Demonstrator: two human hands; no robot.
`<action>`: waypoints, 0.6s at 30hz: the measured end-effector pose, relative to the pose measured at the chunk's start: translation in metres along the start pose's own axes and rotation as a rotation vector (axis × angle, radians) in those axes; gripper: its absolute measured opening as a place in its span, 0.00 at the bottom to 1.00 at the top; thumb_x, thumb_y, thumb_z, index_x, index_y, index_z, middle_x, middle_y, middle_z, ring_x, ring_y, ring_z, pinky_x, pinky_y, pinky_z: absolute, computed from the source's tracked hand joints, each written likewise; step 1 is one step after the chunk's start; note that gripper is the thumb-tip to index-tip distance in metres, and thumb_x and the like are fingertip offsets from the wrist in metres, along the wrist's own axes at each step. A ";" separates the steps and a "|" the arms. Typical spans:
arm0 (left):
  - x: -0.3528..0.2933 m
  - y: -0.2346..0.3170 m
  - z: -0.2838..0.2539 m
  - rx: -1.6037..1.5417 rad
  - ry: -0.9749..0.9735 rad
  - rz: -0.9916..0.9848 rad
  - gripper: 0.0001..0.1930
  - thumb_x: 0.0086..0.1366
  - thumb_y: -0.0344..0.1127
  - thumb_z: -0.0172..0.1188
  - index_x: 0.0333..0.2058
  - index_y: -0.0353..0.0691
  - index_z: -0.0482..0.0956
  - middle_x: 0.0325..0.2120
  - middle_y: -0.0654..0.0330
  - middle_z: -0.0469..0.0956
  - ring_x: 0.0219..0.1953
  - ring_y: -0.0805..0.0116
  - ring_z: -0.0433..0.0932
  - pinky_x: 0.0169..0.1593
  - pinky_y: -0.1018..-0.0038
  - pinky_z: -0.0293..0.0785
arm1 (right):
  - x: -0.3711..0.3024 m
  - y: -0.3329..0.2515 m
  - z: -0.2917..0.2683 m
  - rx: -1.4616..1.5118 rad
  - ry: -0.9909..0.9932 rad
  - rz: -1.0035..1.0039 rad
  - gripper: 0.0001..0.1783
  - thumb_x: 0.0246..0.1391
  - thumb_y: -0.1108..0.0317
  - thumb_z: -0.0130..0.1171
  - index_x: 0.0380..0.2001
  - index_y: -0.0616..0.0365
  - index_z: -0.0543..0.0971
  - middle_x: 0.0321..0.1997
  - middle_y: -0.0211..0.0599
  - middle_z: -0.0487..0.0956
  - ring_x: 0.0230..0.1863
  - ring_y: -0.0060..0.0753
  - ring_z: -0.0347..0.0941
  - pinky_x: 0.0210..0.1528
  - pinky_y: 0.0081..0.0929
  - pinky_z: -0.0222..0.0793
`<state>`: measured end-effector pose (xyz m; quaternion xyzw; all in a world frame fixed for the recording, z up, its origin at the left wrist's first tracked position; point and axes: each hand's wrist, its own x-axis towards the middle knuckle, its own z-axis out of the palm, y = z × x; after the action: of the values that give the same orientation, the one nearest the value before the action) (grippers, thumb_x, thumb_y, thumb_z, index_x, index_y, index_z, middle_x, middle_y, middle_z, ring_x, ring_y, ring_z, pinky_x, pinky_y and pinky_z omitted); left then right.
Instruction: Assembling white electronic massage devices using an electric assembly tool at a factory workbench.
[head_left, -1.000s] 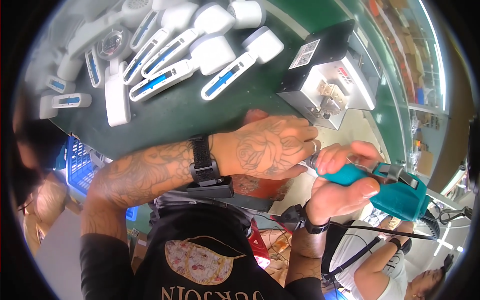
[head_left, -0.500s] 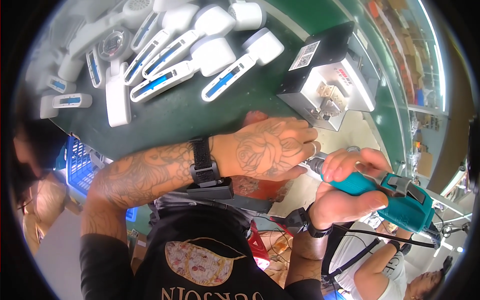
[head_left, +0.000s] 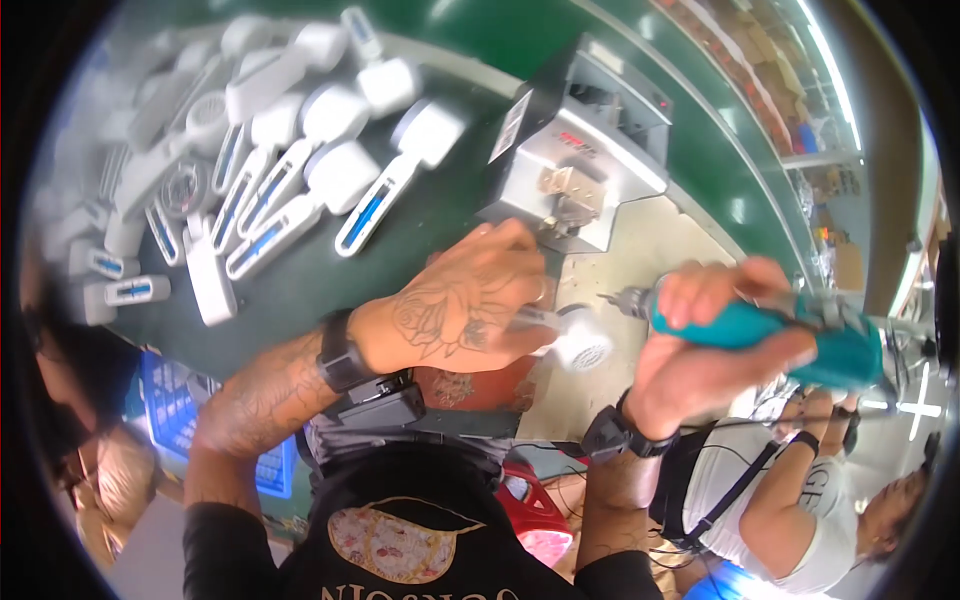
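Note:
In my right hand (head_left: pixel 690 340) is a teal electric screwdriver (head_left: pixel 735 335), fingers wrapped round its body; its metal nose points left, toward my left hand. My left hand (head_left: pixel 470 300) grips a white shower head (head_left: pixel 583 345) by the handle, which the fingers mostly hide. The shower head's round, perforated face shows beyond the fingertips. A gap separates the screwdriver's tip from the shower head. Just beyond my left hand stands a silver and black screw feeder (head_left: pixel 580 150) with a small metal chute at its front.
Several white shower heads with blue strips in their handles (head_left: pixel 370 205) lie on the green table (head_left: pixel 300 290) at the left and far side. A blue basket (head_left: pixel 185 410) sits below the table's left edge. Another person (head_left: pixel 770 500) is at the lower right.
The screwdriver has pulled away rightward from my left hand. My left hand has shifted left, and the shower head's round face is now visible. The view has also shifted.

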<state>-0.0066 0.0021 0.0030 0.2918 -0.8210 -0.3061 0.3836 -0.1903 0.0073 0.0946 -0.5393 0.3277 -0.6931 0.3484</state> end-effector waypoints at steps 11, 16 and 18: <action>0.000 -0.002 0.002 0.181 -0.061 -0.005 0.20 0.54 0.42 0.73 0.45 0.44 0.83 0.41 0.61 0.79 0.46 0.59 0.76 0.51 0.61 0.72 | 0.039 0.052 0.035 -0.197 -0.090 -0.021 0.25 0.71 0.48 0.50 0.42 0.65 0.73 0.22 0.37 0.74 0.22 0.30 0.70 0.27 0.30 0.69; 0.003 -0.004 0.002 0.134 -0.023 0.045 0.18 0.59 0.43 0.70 0.44 0.40 0.80 0.37 0.56 0.76 0.43 0.55 0.73 0.48 0.61 0.71 | 0.033 0.069 0.024 -0.134 -0.132 -0.011 0.22 0.72 0.51 0.50 0.41 0.64 0.72 0.22 0.36 0.74 0.22 0.29 0.71 0.27 0.28 0.69; 0.004 -0.003 0.003 0.135 -0.023 0.035 0.18 0.59 0.42 0.70 0.44 0.40 0.80 0.37 0.57 0.76 0.43 0.55 0.73 0.48 0.61 0.71 | 0.031 0.068 0.023 -0.138 -0.150 -0.033 0.22 0.72 0.51 0.50 0.40 0.64 0.72 0.22 0.36 0.74 0.22 0.29 0.71 0.27 0.28 0.69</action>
<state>-0.0105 -0.0018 0.0008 0.2990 -0.8492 -0.2467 0.3587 -0.1646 -0.0572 0.0584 -0.6175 0.3387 -0.6323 0.3227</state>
